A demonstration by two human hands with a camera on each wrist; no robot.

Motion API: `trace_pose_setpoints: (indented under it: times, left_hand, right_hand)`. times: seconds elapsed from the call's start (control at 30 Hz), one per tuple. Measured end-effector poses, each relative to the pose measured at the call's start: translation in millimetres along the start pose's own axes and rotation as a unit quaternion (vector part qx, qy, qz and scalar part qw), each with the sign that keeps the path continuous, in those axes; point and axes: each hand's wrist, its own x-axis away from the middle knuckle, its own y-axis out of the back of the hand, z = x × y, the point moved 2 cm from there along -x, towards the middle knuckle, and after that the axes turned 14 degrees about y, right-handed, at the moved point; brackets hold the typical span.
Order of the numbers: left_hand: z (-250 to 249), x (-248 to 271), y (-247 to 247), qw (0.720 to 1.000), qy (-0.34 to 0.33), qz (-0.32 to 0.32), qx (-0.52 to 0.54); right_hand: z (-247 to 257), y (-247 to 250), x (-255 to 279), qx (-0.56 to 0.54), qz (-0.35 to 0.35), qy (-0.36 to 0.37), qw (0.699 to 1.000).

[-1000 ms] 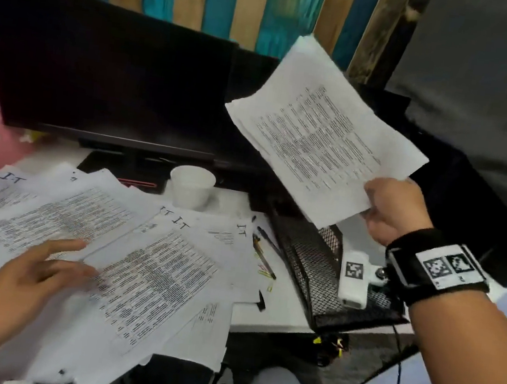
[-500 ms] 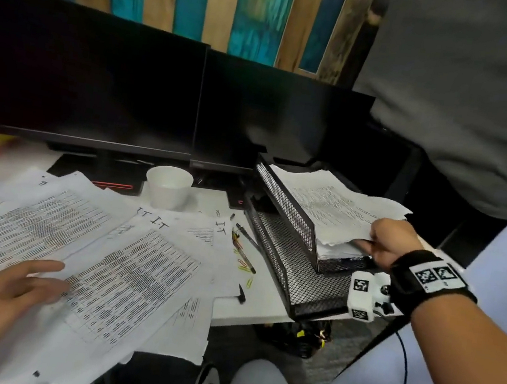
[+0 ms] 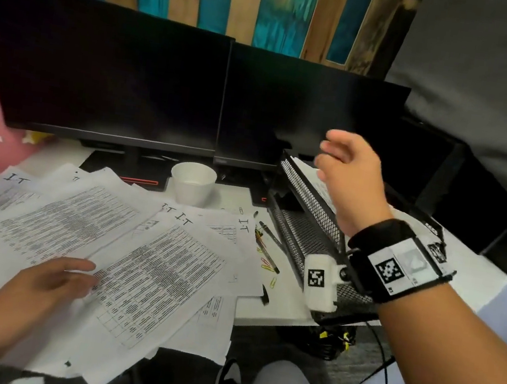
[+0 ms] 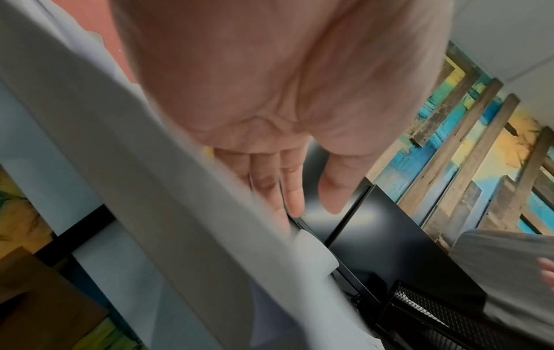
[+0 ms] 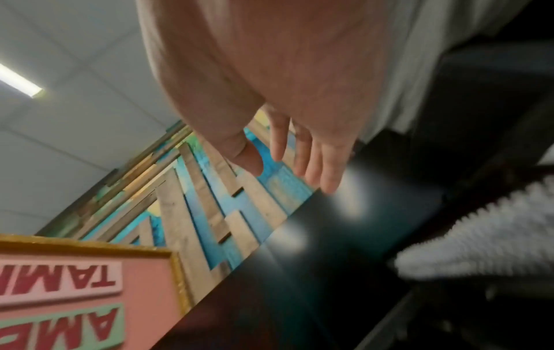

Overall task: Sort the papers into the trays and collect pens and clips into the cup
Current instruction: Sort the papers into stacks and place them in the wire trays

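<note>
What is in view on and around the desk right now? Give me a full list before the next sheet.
papers: many loose sheets, white with black print, fanned over the desk's left and front
papers in tray: a few, white, upper tray
trays: two stacked, black mesh, desk's right end
cup: one, white, before the monitors
pens: about two, dark, between papers and trays
clips: several, yellow and other colours, beside the pens
monitors: two, black, at the back
desk: one, white
left hand: fingers straight, rests on the papers
right hand: relaxed, holds nothing, above the upper tray
</note>
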Motion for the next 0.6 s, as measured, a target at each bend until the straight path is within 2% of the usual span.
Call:
trace_pose_setpoints:
  times: [0.1, 0.2, 0.27, 0.37, 0.6]
  left_hand:
    - [-6.3, 6.4, -4.6, 1.000, -0.012, -0.010, -0.010]
    - [-7.2, 5.6, -7.1, 1.000, -0.013, -0.020, -0.015]
    - [-5.7, 3.3, -8.3, 0.999, -0.011, -0.023, -0.027]
    - [-4.4, 2.5, -10.0, 0.999, -0.004, -0.024, -0.048]
    - [-16.3, 8.5, -12.0, 0.997, 0.004, -0.025, -0.072]
  right_hand:
    - [-26.6, -47.6, 32.9, 0.058, 0.184, -0.085, 0.977]
    - [-69.3, -69.8, 60.2, 0.173, 0.311, -0.170, 0.919]
    - [-91.6, -72.2, 70.7, 0.210, 0.338, -0.224, 0.890]
    - [-108.0, -69.4, 74.1, 0.237, 0.345, -0.259, 0.871]
    - [-117.5, -66.5, 72.4, 0.206, 0.344, -0.251, 0.881]
